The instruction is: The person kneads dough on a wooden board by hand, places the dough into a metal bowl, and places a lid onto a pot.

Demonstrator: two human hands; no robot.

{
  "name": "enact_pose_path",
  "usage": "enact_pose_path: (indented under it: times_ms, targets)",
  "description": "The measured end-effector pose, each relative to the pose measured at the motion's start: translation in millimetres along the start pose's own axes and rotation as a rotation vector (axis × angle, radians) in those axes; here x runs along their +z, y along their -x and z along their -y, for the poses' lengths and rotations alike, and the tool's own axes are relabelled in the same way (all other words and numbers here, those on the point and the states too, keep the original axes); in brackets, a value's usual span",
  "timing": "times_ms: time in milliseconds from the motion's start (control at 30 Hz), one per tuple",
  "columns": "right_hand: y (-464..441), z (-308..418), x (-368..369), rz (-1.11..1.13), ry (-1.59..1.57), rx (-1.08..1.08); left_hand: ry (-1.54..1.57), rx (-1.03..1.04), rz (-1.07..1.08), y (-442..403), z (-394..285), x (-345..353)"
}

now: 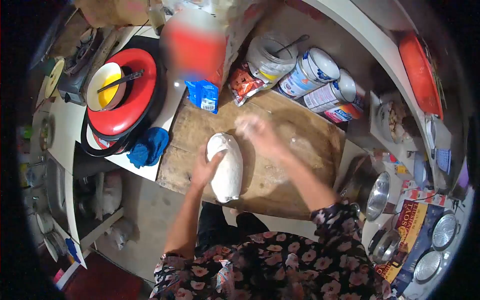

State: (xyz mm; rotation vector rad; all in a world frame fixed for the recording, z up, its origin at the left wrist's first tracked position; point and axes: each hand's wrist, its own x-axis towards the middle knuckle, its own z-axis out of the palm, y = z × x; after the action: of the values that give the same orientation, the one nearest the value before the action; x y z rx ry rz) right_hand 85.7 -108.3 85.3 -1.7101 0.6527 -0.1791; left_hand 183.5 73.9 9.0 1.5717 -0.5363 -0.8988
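A thick, pale roll of dough (226,170) lies lengthwise on a wooden board (185,145). My left hand (203,166) grips its left side, the thumb over the top and the other fingers mostly hidden along the edge. To the right of the dough's far end, my right hand (256,131) is above the board, apart from the dough. Its fingers look whitened and are smeared by motion, so I cannot make out whether they hold anything. Faint white flour marks the board on the right.
Behind the board stand a blue packet (202,95), a red-brown packet (245,85), a cloudy tub (270,57) with a spoon and tins (300,75). At left, a bowl of yellow liquid (106,85) with chopsticks rests on a red lid (137,65); a blue cloth (149,146) lies nearby.
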Motion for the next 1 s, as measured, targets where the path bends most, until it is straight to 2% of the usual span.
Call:
enact_pose_path:
  times_ms: [33, 67, 167, 200, 233, 300, 333, 400, 467, 500, 533, 600, 700, 800, 1000]
  targets:
    - [-21, 26, -28, -0.147, 0.190, 0.021, -0.067, -0.012, -0.033, -1, 3, -5]
    - [-38, 35, -50, -0.279, -0.082, -0.027, -0.137, -0.024, -0.064, -1, 6, -10]
    - [-83, 72, -106, -0.463, -0.204, -0.032, -0.212, 0.040, -0.035, -12, 6, -16]
    - [-98, 74, -118, -0.456, -0.195, -0.033, -0.278, 0.065, -0.009, -16, 3, -16]
    - [-114, 71, -130, -0.410, -0.049, 0.015, -0.271, 0.064, -0.017, -18, -8, -16]
    - [-147, 58, -153, -0.307, 0.268, 0.087, -0.738, 0.343, -0.214, -21, -44, -7]
    - [-167, 43, -165, -0.225, 0.503, 0.087, -0.735, 0.330, -0.225, -27, -54, 2]
    - [-217, 12, -182, -0.021, 1.033, 0.024, -0.369, 0.373, 0.011, -53, -73, 28]
    - [-271, -42, -204, 0.140, 1.492, -0.102, -0.129, 0.358, 0.042, -85, -89, 60]
    - [-266, 3, -184, 0.404, 1.375, 0.259, -0.011, 0.326, 0.011, -103, -93, 79]
    - [-255, 19, -175, 0.422, 1.389, 0.232, 0.107, 0.298, -0.022, -122, -96, 94]
    - [-239, 34, -162, 0.403, 1.610, 0.125, 0.065, 0.045, 0.047, -151, -126, 98]
    - [-241, 34, -164, 0.380, 1.651, 0.007, -0.025, -0.047, 0.071, -192, -120, 115]
    - [-234, 39, -165, 0.359, 1.641, -0.072, -0.087, -0.107, -0.023, -203, -118, 124]
    - [-213, 49, -170, 0.306, 1.612, -0.145, -0.051, -0.043, -0.129, -206, -108, 140]
